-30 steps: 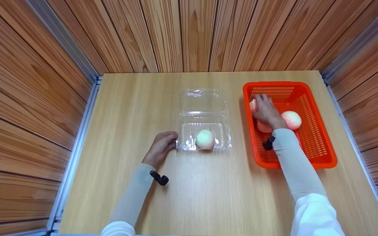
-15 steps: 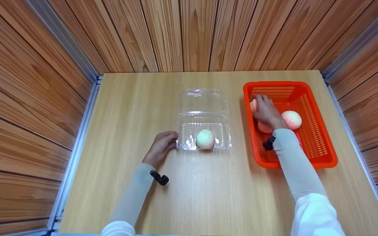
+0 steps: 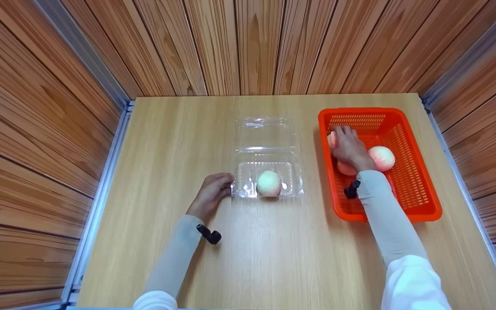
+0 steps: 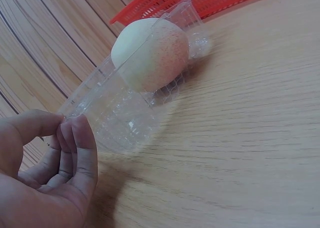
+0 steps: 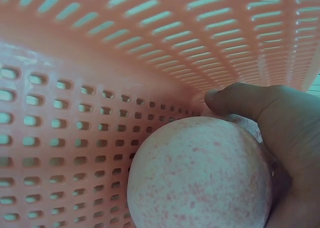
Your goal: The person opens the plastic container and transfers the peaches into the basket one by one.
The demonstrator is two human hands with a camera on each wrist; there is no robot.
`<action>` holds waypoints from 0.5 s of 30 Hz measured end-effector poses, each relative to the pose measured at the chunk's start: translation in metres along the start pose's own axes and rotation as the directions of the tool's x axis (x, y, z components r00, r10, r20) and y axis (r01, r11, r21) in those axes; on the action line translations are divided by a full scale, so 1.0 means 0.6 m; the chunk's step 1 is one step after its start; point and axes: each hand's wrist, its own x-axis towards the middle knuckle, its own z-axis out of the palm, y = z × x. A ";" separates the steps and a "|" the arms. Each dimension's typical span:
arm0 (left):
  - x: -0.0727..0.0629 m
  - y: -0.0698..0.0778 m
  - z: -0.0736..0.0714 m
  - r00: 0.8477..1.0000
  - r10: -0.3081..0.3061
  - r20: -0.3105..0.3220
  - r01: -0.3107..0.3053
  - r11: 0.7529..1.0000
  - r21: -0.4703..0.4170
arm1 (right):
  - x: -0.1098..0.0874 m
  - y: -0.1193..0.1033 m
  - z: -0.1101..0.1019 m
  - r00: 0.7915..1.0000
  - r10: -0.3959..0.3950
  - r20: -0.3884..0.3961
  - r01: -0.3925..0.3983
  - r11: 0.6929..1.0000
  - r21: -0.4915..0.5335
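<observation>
At the near left corner of the clear plastic clamshell box (image 3: pixel 248 172), my left hand (image 3: pixel 210 192) pinches the rim between thumb and fingers. The left wrist view shows this grip, with the hand (image 4: pixel 55 163) low at the left. One pale peach (image 3: pixel 269 183) sits in the box's base, and the lid (image 3: pixel 266 132) lies folded back. My right hand (image 3: pixel 349 146) is down inside the orange basket (image 3: pixel 422 181), fingers curled round a peach (image 3: pixel 332 139) by the left wall, mostly hidden. Another peach (image 5: pixel 200 178) fills the foreground of the right wrist view, below that hand.
A further peach (image 3: pixel 382 158) lies in the basket, right of my right hand. The basket stands at the right of the wooden table (image 3: pixel 265 258). Wood-patterned panels (image 3: pixel 256 47) enclose the back and both sides. Small black cameras (image 3: pixel 209 234) sit on the wrists.
</observation>
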 end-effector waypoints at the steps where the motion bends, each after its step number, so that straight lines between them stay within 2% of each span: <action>1: 0.000 0.000 0.000 1.000 0.000 0.000 0.000 1.000 0.002 | 0.000 0.001 0.001 1.000 -0.001 -0.003 0.001 1.000 0.003; 15: -0.005 0.004 -0.002 1.000 -0.025 -0.010 0.026 0.999 0.038 | -0.006 0.008 0.001 1.000 -0.003 -0.022 0.003 1.000 0.029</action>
